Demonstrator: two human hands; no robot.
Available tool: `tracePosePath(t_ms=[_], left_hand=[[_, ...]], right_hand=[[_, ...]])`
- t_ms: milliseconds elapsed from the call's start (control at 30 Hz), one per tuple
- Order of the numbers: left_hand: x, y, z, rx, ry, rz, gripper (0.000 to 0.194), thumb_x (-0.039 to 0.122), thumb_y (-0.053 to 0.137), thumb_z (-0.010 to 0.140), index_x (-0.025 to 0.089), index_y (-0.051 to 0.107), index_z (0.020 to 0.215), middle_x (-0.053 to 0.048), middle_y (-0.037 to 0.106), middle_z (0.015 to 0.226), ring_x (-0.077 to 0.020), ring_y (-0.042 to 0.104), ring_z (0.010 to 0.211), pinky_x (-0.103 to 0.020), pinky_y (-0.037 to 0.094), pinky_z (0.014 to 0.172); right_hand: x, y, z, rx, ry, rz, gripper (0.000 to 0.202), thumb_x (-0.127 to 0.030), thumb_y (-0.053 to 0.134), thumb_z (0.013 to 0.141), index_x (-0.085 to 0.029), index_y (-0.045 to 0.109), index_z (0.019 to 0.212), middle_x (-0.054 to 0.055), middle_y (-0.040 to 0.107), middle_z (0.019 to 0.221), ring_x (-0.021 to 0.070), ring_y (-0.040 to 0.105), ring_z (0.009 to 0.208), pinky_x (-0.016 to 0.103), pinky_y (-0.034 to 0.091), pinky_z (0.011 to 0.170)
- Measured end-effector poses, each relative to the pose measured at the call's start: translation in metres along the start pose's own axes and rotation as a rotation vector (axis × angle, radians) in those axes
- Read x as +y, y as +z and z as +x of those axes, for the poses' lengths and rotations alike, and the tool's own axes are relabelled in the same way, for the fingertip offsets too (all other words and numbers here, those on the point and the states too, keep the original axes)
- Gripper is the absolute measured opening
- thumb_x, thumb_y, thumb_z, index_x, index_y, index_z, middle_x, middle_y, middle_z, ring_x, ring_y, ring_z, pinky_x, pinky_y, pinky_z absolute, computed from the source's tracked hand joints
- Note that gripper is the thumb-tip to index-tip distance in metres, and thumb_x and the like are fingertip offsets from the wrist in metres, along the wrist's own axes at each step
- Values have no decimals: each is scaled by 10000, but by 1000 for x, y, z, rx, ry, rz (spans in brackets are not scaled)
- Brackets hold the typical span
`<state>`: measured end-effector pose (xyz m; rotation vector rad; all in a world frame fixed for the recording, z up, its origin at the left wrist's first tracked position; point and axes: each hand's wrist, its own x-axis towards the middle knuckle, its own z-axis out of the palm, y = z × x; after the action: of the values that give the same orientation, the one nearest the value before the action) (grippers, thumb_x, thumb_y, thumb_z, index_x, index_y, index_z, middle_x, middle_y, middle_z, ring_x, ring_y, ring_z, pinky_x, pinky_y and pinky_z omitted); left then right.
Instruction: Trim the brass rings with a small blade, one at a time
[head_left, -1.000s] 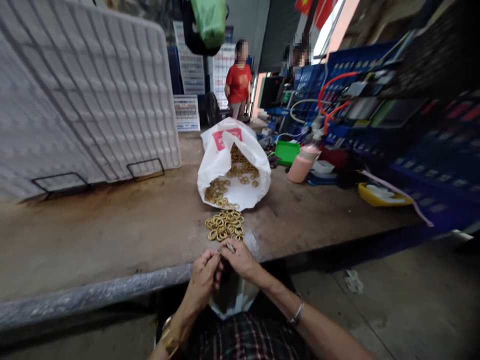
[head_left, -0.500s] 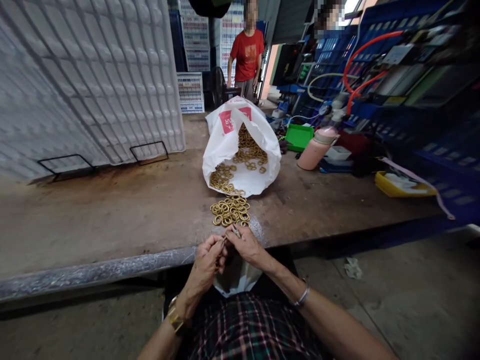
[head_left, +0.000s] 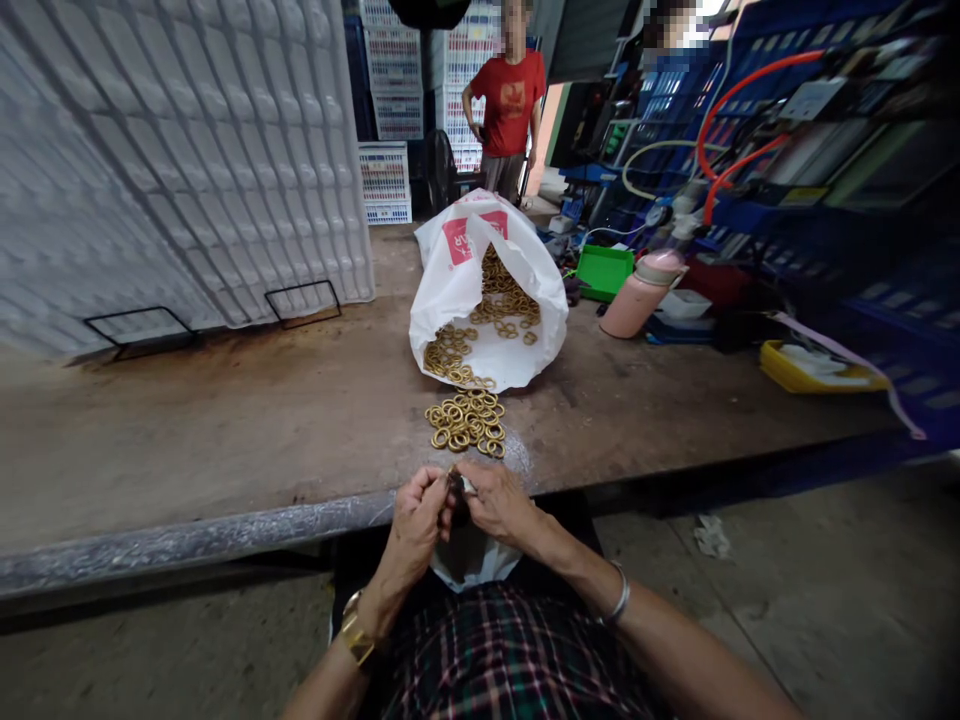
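Just over the table's front edge, my left hand (head_left: 421, 508) is closed in a pinch, with a small brass-coloured ring (head_left: 452, 471) at its fingertips, mostly hidden. My right hand (head_left: 496, 500) meets it there, its fingers curled round a small metal tool (head_left: 468, 485) whose kind I cannot make out. Beyond my fingers lies a loose pile of brass-coloured rings (head_left: 466, 422). Behind the pile a white plastic bag (head_left: 487, 360) rests on its side, its mouth facing me and many more rings inside. Below my hands, a pale bag (head_left: 476, 565) hangs open at my lap.
White ribbed plastic trays (head_left: 225, 150) stand at left in black wire holders (head_left: 304, 300) on the wooden table (head_left: 225, 420). At right are a pink bottle (head_left: 637, 300), a green tray (head_left: 604, 272) and a yellow tray (head_left: 795, 375). A person in a red shirt (head_left: 514, 105) stands behind.
My right hand has turned slightly and lowered, so less of the metal tool shows. Both hands remain together. The person behind has put a hand on the hip.
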<state>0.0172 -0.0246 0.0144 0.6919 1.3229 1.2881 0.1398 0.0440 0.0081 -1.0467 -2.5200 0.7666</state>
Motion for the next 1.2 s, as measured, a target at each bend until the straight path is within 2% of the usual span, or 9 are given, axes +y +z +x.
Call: tracePosePath(t_ms=[200, 367, 467, 600, 767, 900, 1067, 1200], left_hand=[[-1, 0, -3, 24, 38, 105, 311, 473, 525, 760, 165, 499, 720, 59, 467, 523, -50, 380, 383, -159, 325, 353], [-2, -1, -9, -50, 19, 55, 309, 455, 508, 795, 172, 480, 676, 69, 435, 486, -46, 361, 374, -161, 318, 362], [0, 0, -18, -120, -17, -46, 282, 432, 515, 809, 173, 490, 701, 70, 436, 501, -41, 356, 372, -157, 308, 356], [6, 1, -25, -206, -79, -221, 226, 393, 576, 782, 175, 515, 781, 59, 487, 581, -36, 368, 372, -155, 302, 331], [5, 0, -15, -133, -208, -419, 277, 394, 629, 742, 162, 478, 723, 31, 532, 630, -32, 408, 421, -129, 278, 342], [1, -1, -8, -97, -235, -460, 287, 367, 672, 700, 142, 504, 761, -20, 598, 705, -40, 450, 452, -124, 280, 344], [0, -2, -5, -109, -247, -456, 241, 296, 674, 691, 158, 513, 806, -12, 611, 704, -44, 458, 440, -122, 277, 333], [2, -1, -3, -112, -283, -482, 304, 225, 702, 632, 147, 548, 883, 5, 589, 659, -58, 489, 479, -120, 298, 344]], right_hand=[[-7, -1, -1, -143, 73, -197, 268, -123, 426, 736, -163, 548, 972, 72, 647, 814, 169, 555, 689, 254, 310, 597], [-15, -5, -2, -171, 155, -264, 301, -113, 415, 750, -150, 533, 1025, 95, 648, 882, 193, 578, 759, 265, 330, 626], [-11, -8, -4, -131, 222, -286, 330, -82, 403, 735, -155, 527, 1032, 90, 646, 898, 194, 580, 775, 265, 338, 631], [12, -19, -9, 7, 320, -324, 325, -53, 400, 709, -159, 538, 984, 77, 651, 872, 177, 581, 747, 250, 328, 611], [38, -28, -8, 183, 369, -332, 194, -156, 425, 797, -174, 544, 949, 58, 646, 818, 174, 582, 741, 247, 318, 600], [38, -26, -2, 184, 426, -331, 156, -264, 444, 847, -195, 541, 947, 49, 649, 897, 171, 590, 776, 247, 311, 605], [32, -27, 3, 139, 482, -334, 166, -246, 433, 846, -211, 536, 971, 44, 643, 934, 170, 587, 810, 247, 309, 613], [36, -26, 3, 160, 459, -306, 147, -225, 429, 833, -202, 548, 916, 39, 635, 863, 164, 576, 766, 243, 315, 615]])
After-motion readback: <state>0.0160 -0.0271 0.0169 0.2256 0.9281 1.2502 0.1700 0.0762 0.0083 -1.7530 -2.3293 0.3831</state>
